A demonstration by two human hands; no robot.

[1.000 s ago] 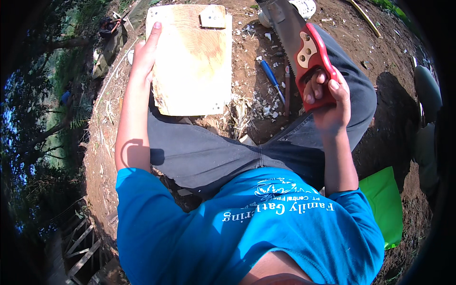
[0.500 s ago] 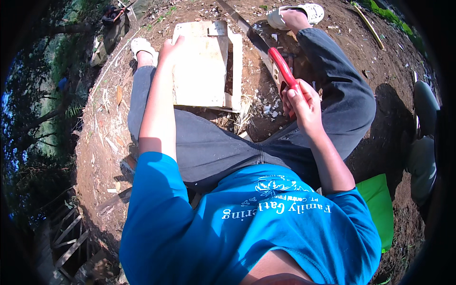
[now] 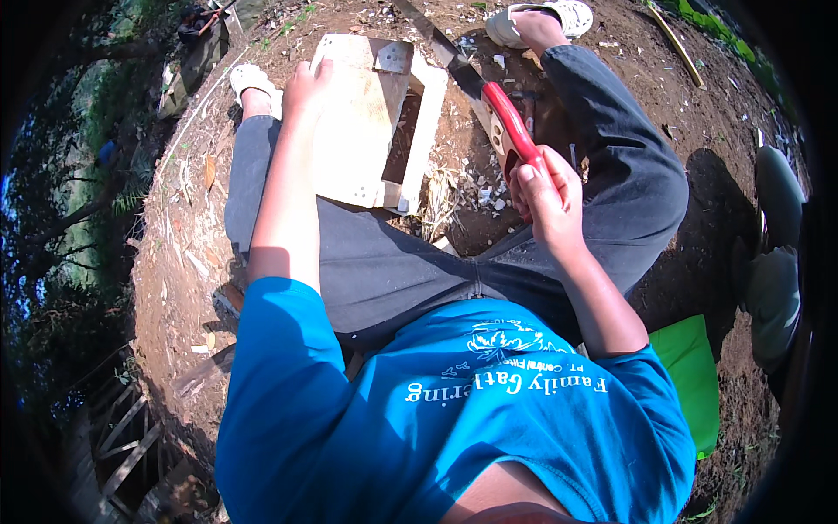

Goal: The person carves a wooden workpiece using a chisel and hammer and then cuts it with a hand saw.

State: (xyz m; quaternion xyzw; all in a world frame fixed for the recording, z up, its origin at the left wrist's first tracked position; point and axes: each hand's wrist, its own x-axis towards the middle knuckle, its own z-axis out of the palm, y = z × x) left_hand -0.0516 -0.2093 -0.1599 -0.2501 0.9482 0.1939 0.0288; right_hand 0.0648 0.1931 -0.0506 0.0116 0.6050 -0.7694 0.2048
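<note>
I sit on bare earth with my legs spread. A pale wooden box frame (image 3: 371, 122) lies between my knees, resting partly on my left thigh. My left hand (image 3: 305, 87) presses flat on its top board near a small metal plate (image 3: 393, 57) at the far corner. A hand saw with a red handle (image 3: 509, 131) is gripped in my right hand (image 3: 546, 196). Its dark blade (image 3: 436, 44) points away from me, just right of the box.
Wood chips and sawdust (image 3: 476, 188) litter the soil between my legs. A green sheet (image 3: 694, 380) lies by my right hip. Another person's grey shoe (image 3: 777, 262) stands at the right. A long stick (image 3: 676, 39) lies at the far right. Wooden slats (image 3: 122, 437) sit lower left.
The view has tilted so the box sits lower. The saw has swung from beside my right knee to point away along the box's right side. My left hand stays on the board.
</note>
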